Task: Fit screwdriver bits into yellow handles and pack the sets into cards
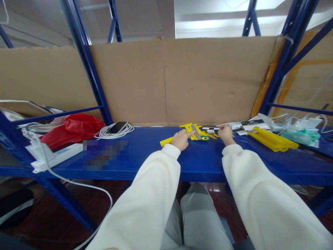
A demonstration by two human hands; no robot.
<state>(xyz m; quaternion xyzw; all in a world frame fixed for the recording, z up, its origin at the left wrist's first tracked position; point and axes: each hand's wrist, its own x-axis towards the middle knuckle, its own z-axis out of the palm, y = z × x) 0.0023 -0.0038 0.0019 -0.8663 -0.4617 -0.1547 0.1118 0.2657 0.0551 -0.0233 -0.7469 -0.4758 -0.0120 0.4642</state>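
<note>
My left hand (pixel 181 139) is closed around a yellow tube (pixel 165 142), whose left end sticks out below the palm. Its index finger stretches right and touches a flat grey plate (pixel 196 132). Around the plate lie several yellow plastic pieces (pixel 186 126) and a small yellow-and-dark green item (pixel 205 138). My right hand (pixel 225 134) is pinched at the right end of a black-and-white strip (pixel 210 130); the fingertips' exact hold is partly hidden. Just right of this hand are black-and-white packets (pixel 253 125).
Three yellow tubes (pixel 273 139) lie right on the blue shelf (pixel 145 156), beside a green-and-clear plastic bag (pixel 301 133). Left are a phone (pixel 117 127) on a coiled white cable (pixel 104 133), a red bag (pixel 78 126) and a white power strip (pixel 65 154). Cardboard (pixel 130 80) stands behind.
</note>
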